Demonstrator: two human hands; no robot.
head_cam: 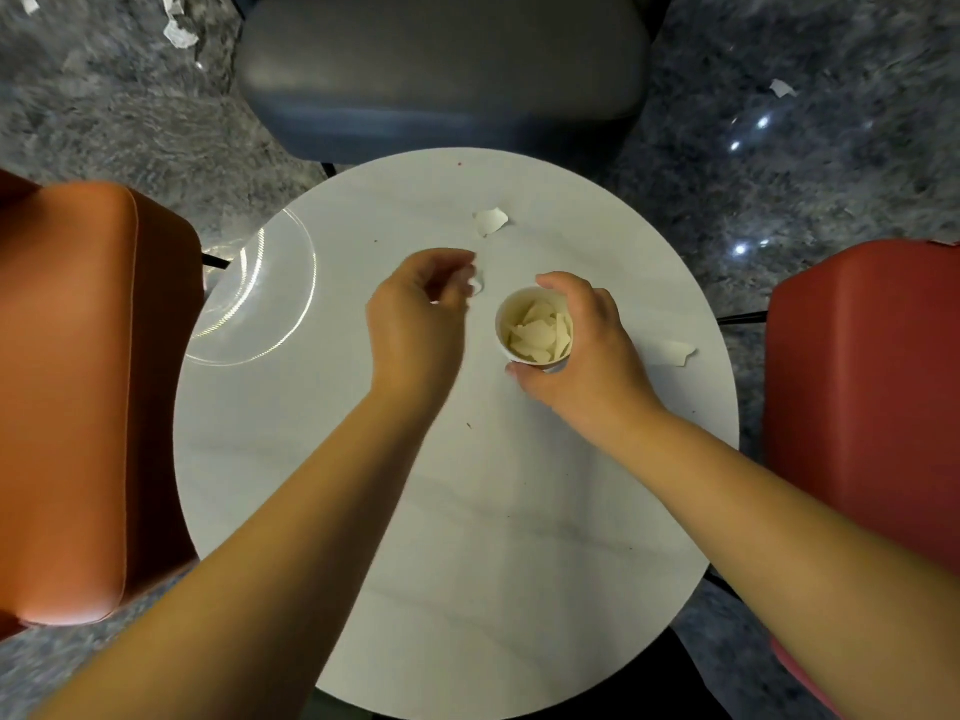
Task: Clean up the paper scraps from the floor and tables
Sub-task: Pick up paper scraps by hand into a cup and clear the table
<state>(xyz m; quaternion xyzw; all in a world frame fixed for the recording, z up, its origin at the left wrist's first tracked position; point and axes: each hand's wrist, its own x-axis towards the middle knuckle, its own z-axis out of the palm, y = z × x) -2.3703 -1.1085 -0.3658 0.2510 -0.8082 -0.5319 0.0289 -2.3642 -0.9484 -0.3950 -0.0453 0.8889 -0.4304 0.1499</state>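
- The right hand [582,345] is wrapped around a small white paper cup [535,327], fingers curled over its far rim and thumb at its near side; the cup stands upright on the round white marble-look table [467,511].
- Inside that cup lies a heap of torn white paper scraps [537,335], filling most of the bottom.
- The left hand [418,317] hovers just to the left of the cup, fingers bent inward, pinching a small white paper scrap [478,284] at its fingertips; the piece is partly hidden by the fingers, and whether it is lifted off the table cannot be told.
- Beyond the left hand, farther from the person, a larger torn white paper piece [490,221] lies flat on the table, apart from both hands.
- Just past the right hand's outer side, another torn white scrap [675,352] lies near the table's edge.
- Left of the left hand, a clear glass plate [291,324] sits at the table's rim.
- An orange padded chair [67,397] stands on the left hand's side, a red padded chair [872,387] on the right hand's side, and a dark grey padded chair [441,70] beyond both.
- On the dark speckled stone floor [779,174], white scraps [179,33] lie far beyond the left hand, and one scrap [781,88] far beyond the right hand.
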